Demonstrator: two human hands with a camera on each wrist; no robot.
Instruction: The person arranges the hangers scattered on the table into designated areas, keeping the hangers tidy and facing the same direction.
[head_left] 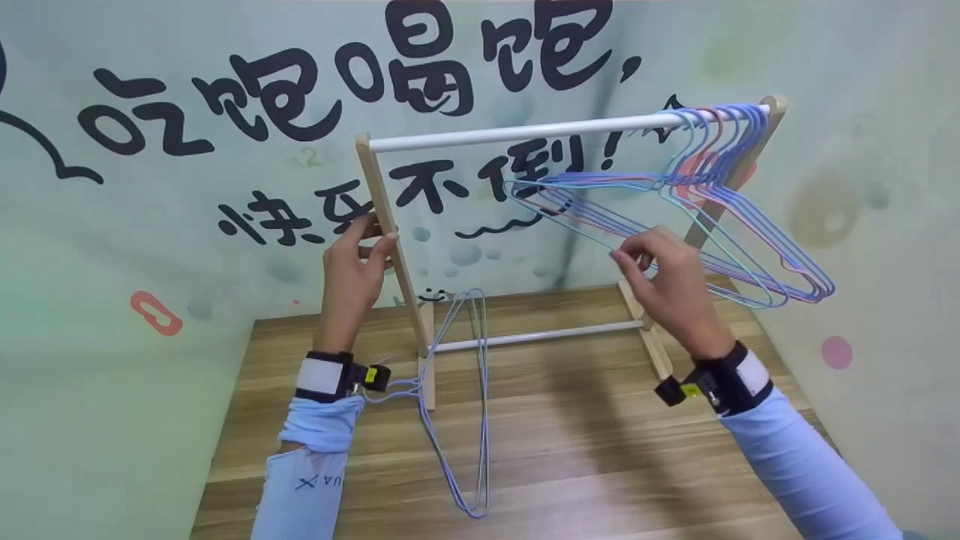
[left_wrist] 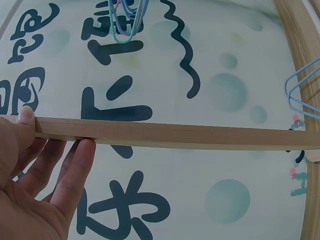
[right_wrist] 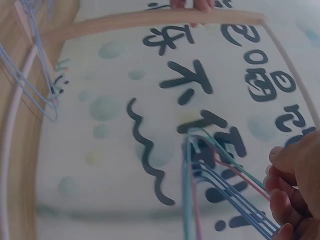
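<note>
In the head view, my left hand (head_left: pixel 354 266) holds the near wooden upright (head_left: pixel 405 289) of a clothes rack, thumb on one side and fingers on the other. The left wrist view shows that upright (left_wrist: pixel 200 134) between thumb and fingertips. My right hand (head_left: pixel 667 281) is loosely curled in front of the lower wires of several hangers (head_left: pixel 739 206) on the rack's right end. They are blue, green and pinkish red. In the right wrist view, the green hanger (right_wrist: pixel 227 157) runs close by the fingertips (right_wrist: pixel 275 152), partly hidden behind the hand.
The white top rail (head_left: pixel 517 133) spans the two uprights, with a lower white rail (head_left: pixel 555 334) near the wood-grain surface (head_left: pixel 570 450). Several blue hangers (head_left: pixel 484 405) lie by the left foot of the rack. Behind stands a pale wall (head_left: pixel 225 225) with large black lettering.
</note>
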